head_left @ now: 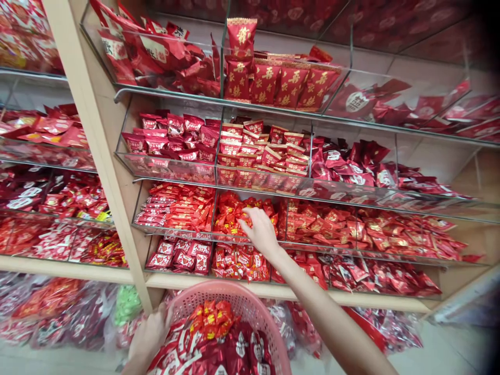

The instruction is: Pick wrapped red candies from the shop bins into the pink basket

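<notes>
My left hand (150, 330) is closed on the rim of a pink perforated plastic basket (263, 312). Inside the basket, a cluster of orange-red wrapped candies (214, 317) lies behind dark red packets (234, 349) and red-and-white packets (175, 349). My right hand (260, 229) reaches into a shelf bin of orange-red candies (226, 213) with yellow print. Its thumb and fingers are apart and slightly curled, with nothing visible between them. Whether the fingertips touch the candies I cannot tell.
Clear-fronted shelves (265, 182) hold several rows of red packets. A wooden upright (97, 135) divides them from more shelves at left. Plastic bags of packets (70, 307) lie on the floor (449, 349) below. A lower bin (240, 263) holds more red candies.
</notes>
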A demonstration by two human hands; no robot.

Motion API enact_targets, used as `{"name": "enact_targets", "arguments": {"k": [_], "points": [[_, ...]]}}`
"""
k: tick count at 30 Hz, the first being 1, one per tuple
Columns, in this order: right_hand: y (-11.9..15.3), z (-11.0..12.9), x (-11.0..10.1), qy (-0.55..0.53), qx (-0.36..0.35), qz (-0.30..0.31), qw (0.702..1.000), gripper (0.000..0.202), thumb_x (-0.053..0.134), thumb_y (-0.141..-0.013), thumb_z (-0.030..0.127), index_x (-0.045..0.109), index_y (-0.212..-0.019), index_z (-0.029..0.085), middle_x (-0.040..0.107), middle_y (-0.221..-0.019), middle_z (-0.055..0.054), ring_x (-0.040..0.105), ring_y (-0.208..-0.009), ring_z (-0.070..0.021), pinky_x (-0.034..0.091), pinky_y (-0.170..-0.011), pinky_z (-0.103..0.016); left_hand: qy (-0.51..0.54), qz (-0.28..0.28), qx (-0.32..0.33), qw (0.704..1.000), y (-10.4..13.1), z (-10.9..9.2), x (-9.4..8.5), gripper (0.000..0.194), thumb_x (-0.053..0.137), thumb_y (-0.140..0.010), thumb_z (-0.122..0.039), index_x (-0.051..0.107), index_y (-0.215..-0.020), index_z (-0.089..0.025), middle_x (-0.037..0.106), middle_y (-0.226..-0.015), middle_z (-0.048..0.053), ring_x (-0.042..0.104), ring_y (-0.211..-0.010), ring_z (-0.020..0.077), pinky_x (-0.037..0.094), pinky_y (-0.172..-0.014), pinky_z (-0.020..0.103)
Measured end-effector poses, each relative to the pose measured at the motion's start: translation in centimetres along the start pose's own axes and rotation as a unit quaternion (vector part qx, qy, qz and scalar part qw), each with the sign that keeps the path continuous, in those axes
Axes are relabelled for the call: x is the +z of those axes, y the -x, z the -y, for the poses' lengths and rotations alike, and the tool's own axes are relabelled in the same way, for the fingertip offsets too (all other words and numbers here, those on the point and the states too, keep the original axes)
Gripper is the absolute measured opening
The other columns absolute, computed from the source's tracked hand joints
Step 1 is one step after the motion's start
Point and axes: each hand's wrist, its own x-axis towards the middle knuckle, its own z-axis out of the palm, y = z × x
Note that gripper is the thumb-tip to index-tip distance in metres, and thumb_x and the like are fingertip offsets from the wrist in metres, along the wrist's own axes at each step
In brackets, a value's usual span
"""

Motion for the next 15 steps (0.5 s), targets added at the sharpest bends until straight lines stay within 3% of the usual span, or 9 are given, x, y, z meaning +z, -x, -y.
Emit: {"name": "enact_targets", "arguments": {"k": [3,5,10,15], "points": [[-1.8,-1.4,0.4,0.105,0.119,0.021,0.987,0.036,0.047,-0.085,0.036,0.048,-0.112,0.012,0.060,-0.094,-0.012,0.053,-0.091,-0.0236,0.041,-0.076,-0.034,0.001,0.002,-0.006,1.000,0.0,0.0,0.1,0.038,0.026,-0.085,-0.022,0.048,-0.116,-0.014,0.062,-0.103,0.018,0.063,-0.085,0.0241,0.047,-0.071,0.035],[-2.5,-1.6,0.8,0.150,0.160,0.049,0.974,0.041,0.046,-0.085,0.041,0.046,-0.114,0.011,0.060,-0.094,-0.014,0.053,-0.092,-0.0256,0.041,-0.073,-0.034,0.002,0.004,-0.008,1.000,0.0,0.0,0.0,0.038,0.026,-0.085,-0.021,0.048,-0.116,-0.015,0.062,-0.102,0.017,0.063,-0.086,0.0239,0.047,-0.071,0.035],[-3.8,-1.3,1.8,0.175,0.205,0.095,0.958,0.052,0.043,-0.085,0.048,0.039,-0.119,0.010,0.060,-0.093,-0.016,0.054,-0.095,-0.0264,0.041,-0.074,-0.035,-0.014,0.015,0.005,1.000,0.1,-0.1,-0.5,0.038,0.032,-0.084,-0.019,0.048,-0.118,-0.015,0.061,-0.105,0.018,0.064,-0.085,0.0259,0.048,-0.071,0.038],[-4.4,-1.3,2.1,0.169,0.224,0.123,0.952,0.044,0.042,-0.086,0.040,0.040,-0.118,0.010,0.062,-0.092,-0.017,0.058,-0.090,-0.0263,0.042,-0.071,-0.034,-0.023,0.014,0.012,1.000,0.2,-0.2,-0.7,0.040,0.024,-0.085,-0.016,0.048,-0.116,-0.013,0.062,-0.104,0.018,0.064,-0.085,0.0271,0.048,-0.069,0.039]]}}
